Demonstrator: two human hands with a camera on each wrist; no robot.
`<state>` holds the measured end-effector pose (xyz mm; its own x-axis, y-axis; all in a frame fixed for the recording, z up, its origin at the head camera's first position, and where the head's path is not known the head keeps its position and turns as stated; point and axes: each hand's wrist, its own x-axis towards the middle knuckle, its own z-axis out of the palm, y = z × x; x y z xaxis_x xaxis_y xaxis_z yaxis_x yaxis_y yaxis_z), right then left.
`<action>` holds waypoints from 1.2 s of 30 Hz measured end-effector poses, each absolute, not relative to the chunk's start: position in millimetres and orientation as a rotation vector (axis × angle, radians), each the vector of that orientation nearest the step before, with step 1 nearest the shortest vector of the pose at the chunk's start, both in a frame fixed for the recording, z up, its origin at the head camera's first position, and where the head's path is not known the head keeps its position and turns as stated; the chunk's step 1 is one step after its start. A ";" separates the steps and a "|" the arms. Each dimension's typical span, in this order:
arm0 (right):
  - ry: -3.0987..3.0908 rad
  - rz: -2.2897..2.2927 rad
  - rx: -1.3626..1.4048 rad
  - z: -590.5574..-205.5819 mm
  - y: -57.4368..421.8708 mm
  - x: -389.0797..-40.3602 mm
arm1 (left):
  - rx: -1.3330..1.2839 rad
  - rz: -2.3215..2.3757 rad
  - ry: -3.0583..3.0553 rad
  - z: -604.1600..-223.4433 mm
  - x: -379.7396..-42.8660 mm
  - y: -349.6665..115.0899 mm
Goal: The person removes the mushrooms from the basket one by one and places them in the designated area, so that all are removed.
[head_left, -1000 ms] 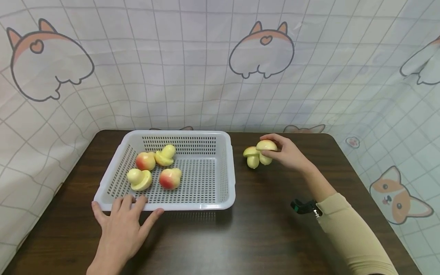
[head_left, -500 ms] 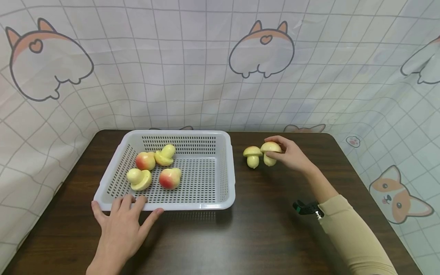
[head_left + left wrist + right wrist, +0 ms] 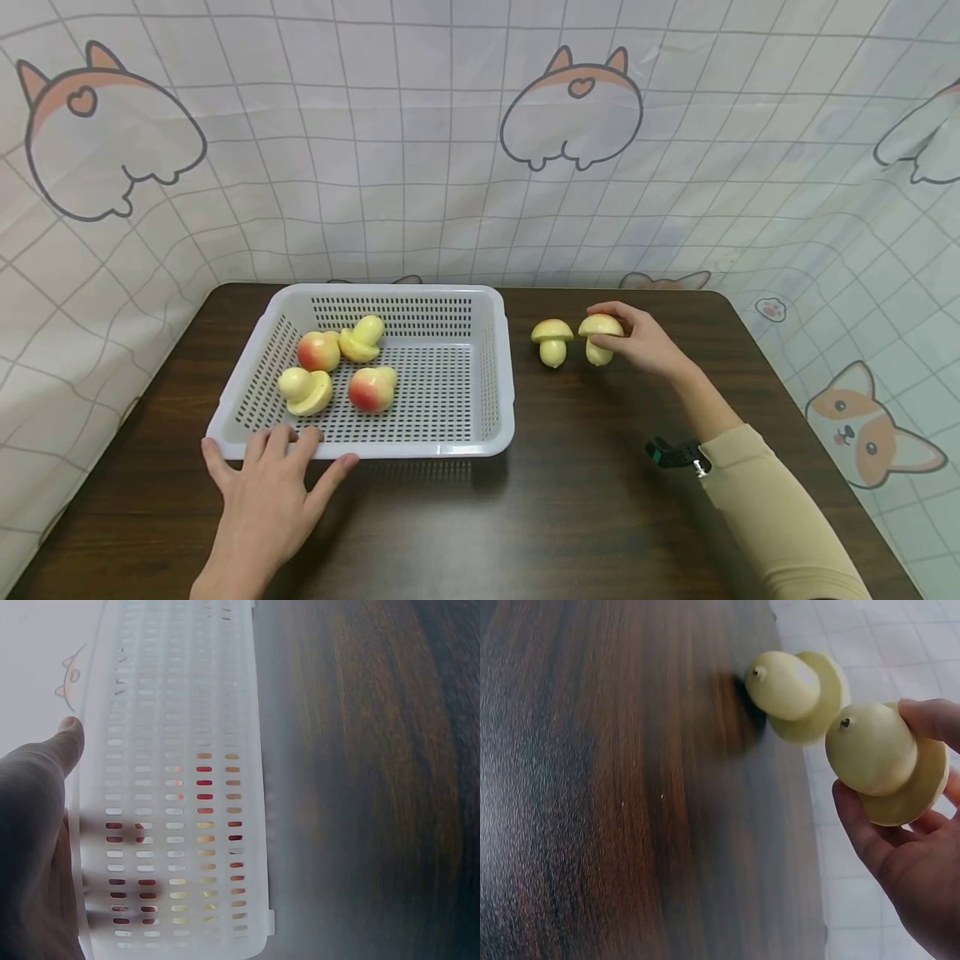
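Note:
In the head view, my right hand (image 3: 637, 335) pinches a toy mushroom (image 3: 597, 337) by its cap, stem downward. A second toy mushroom (image 3: 552, 342) stands just left of it on the dark table, a small gap between them. The right wrist view shows the held mushroom's pale stem (image 3: 870, 750) toward the camera, thumb and fingers round the cap. My left hand (image 3: 266, 500) rests at the near left rim of a white plastic basket (image 3: 491, 447), fingers hooked over the rim; their dark shapes show through the slots in the left wrist view.
Several more toy mushrooms lie in the basket's left half, one with its red cap (image 3: 367, 392) up. A black wrist strap (image 3: 671, 452) hangs by the right sleeve. Behind the dark wooden table (image 3: 570, 517) is a printed cloth backdrop (image 3: 420, 167).
My right hand has moved the mushroom to the right and slightly down, away from the other one, which now shows fully apart. The left hand and basket have stayed still.

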<state>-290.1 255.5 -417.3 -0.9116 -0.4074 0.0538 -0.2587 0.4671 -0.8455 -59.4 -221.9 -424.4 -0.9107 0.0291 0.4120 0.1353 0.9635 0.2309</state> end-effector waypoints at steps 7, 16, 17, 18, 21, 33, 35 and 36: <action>2.533 -1.439 -0.555 -423.1 260.4 -295.4 | -0.118 -0.352 -2.688 -423.9 -58.4 -222.7; 2.525 -1.423 -0.499 -435.5 263.3 -301.8 | -0.121 -0.349 -2.685 -425.5 -59.6 -222.7; 2.526 -1.420 -0.495 -436.5 263.3 -302.4 | -0.121 -0.350 -2.684 -425.3 -59.4 -222.8; 2.529 -1.416 -0.489 -437.5 263.4 -303.0 | -0.120 -0.351 -2.683 -425.1 -59.2 -222.8; 2.543 -1.397 -0.491 -439.3 262.9 -304.5 | -0.120 -0.353 -2.686 -425.3 -59.2 -222.4; 2.576 -1.353 -0.505 -447.9 258.2 -314.9 | -0.113 -0.350 -2.692 -425.1 -59.8 -222.2; 2.580 -1.349 -0.506 -449.1 257.4 -315.9 | -0.113 -0.349 -2.692 -425.0 -59.6 -222.2; 2.580 -1.351 -0.503 -449.6 257.1 -316.4 | -0.113 -0.346 -2.693 -425.1 -59.6 -222.2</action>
<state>-316.4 257.1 -449.6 -0.9251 -0.3796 -0.0076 -0.2100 0.5283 -0.8227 -59.6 -222.2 -425.1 -0.9081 0.0261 0.4179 0.1309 0.9657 0.2241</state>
